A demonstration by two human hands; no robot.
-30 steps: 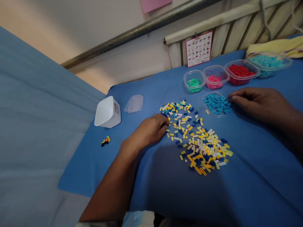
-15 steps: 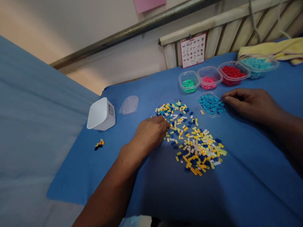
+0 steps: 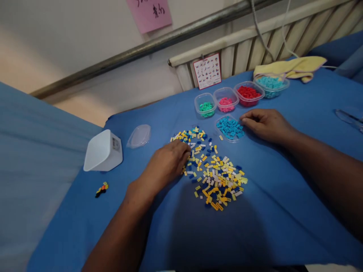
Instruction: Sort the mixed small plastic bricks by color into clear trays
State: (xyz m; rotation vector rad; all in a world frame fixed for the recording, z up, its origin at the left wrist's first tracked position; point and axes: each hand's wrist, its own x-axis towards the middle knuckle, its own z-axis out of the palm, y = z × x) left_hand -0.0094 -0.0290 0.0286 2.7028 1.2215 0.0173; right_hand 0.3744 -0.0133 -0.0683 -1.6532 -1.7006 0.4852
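Observation:
My left hand (image 3: 169, 160) rests at the left side of a scattered pile of small toy building bricks (image 3: 224, 177), mostly yellow, white and dark blue. Its fingers are bent down and pressed together among the bricks, and their tips are hidden. Beside a shallow clear dish (image 3: 234, 141) of blue bricks (image 3: 230, 127) lies my right hand (image 3: 266, 124). Thumb and forefinger come together at the dish's right edge, the other fingers curled under. Whether anything small is between them I cannot make out.
Behind the dish stand clear tubs of green bricks (image 3: 206, 108), pink bricks (image 3: 226, 104), red bricks (image 3: 248, 92) and light-blue bricks (image 3: 270, 83). A yellow cloth (image 3: 289, 68) lies behind. To the left are a clear lid (image 3: 139, 136), a white box (image 3: 103, 151) and a small brick cluster (image 3: 102, 189).
The camera has turned to the right, so everything sits further left in view. Both hands keep nearly the same places, the left at the pile, the right by the dish.

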